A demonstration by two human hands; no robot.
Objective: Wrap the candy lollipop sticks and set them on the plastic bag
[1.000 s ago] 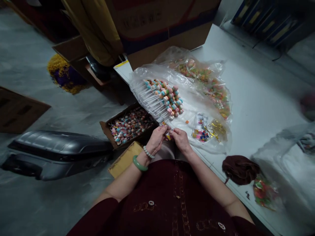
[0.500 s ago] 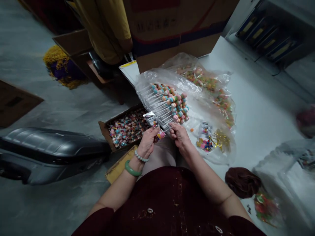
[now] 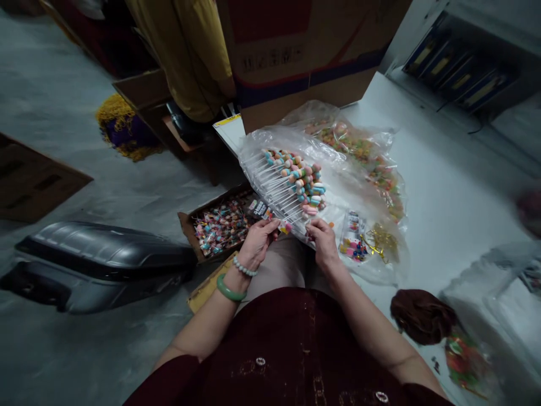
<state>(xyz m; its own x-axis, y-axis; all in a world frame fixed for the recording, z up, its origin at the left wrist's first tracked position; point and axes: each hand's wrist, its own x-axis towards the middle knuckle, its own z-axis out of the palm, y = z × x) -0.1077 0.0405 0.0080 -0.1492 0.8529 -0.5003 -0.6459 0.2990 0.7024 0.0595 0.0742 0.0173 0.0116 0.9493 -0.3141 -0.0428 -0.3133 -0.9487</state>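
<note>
My left hand (image 3: 258,242), with a beaded bracelet (image 3: 245,267) and a green bangle (image 3: 230,288) at the wrist, pinches a small printed plastic wrapper (image 3: 259,208). My right hand (image 3: 324,243) is closed in a pinch to the right of it; anything between those fingers is too small to make out. Just beyond both hands, pastel candies on white sticks (image 3: 303,179) lie in rows on clear plastic, sticks pointing left. Further right are more printed wrappers (image 3: 351,231) and gold twist ties (image 3: 380,239).
An open carton of wrapped candies (image 3: 222,225) sits left of my lap, near a grey suitcase (image 3: 110,254). A bag of colourful sweets (image 3: 350,141) and a big cardboard box (image 3: 308,73) stand behind. Another person's yellow clothing (image 3: 196,56) shows at upper left. Brown cloth (image 3: 420,316) lies right.
My right hand has drawn back from the candy sticks, towards me and to the right. The wrapper in my left hand has tilted and looks darker. The whole view has shifted slightly.
</note>
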